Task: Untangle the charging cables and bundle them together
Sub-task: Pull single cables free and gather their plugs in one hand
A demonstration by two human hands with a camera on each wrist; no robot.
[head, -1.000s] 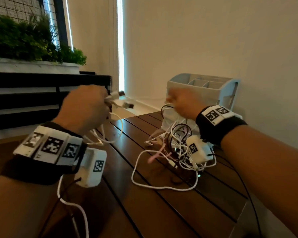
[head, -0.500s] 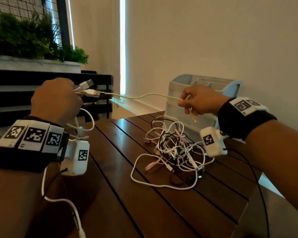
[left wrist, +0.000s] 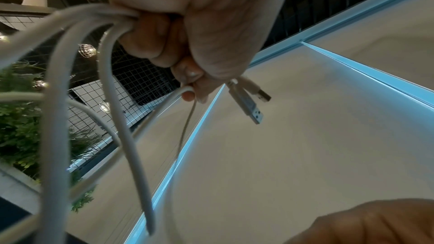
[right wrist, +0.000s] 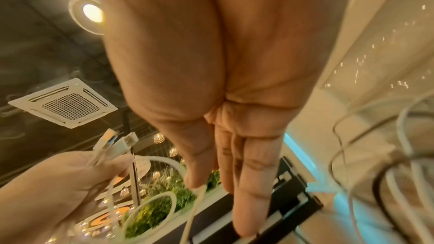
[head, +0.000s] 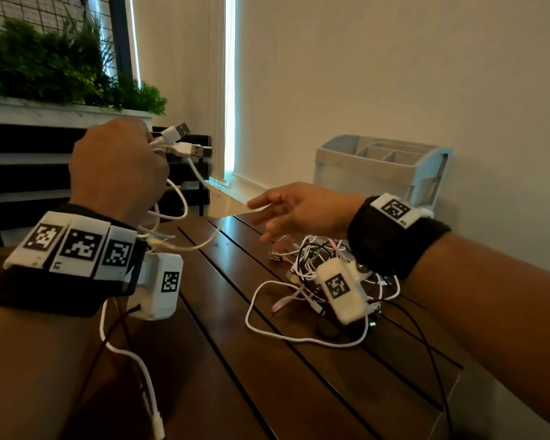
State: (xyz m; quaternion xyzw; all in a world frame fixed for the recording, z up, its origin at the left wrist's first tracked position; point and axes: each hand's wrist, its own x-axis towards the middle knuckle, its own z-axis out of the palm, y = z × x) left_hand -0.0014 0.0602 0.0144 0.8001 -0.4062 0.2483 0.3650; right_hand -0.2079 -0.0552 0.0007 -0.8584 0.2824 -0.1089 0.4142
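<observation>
My left hand [head: 124,160] is raised at the left and grips a bunch of white charging cables [head: 176,203]; its fist [left wrist: 183,70] is closed round their loops. Two USB plugs [head: 185,141] stick out past the fingers, also seen in the left wrist view as USB plugs [left wrist: 249,103]. One slack white strand droops from that fist to the table. My right hand [head: 277,211] hovers above the tangled pile [head: 299,271] of white, black and pink cables, fingers [right wrist: 249,192] straight and pointing left. A thin white cable [right wrist: 195,211] passes by its thumb tip.
The dark slatted wooden table [head: 235,360] has its right edge close to the pile. A pale blue desk organizer [head: 378,163] stands behind the pile against the wall. A black bench [head: 23,144] and a planter [head: 45,74] lie beyond the table at the left.
The right hand has let go of the cable it held taut, opened, and moved left and down over the pile. That cable now hangs slack from the left hand.
</observation>
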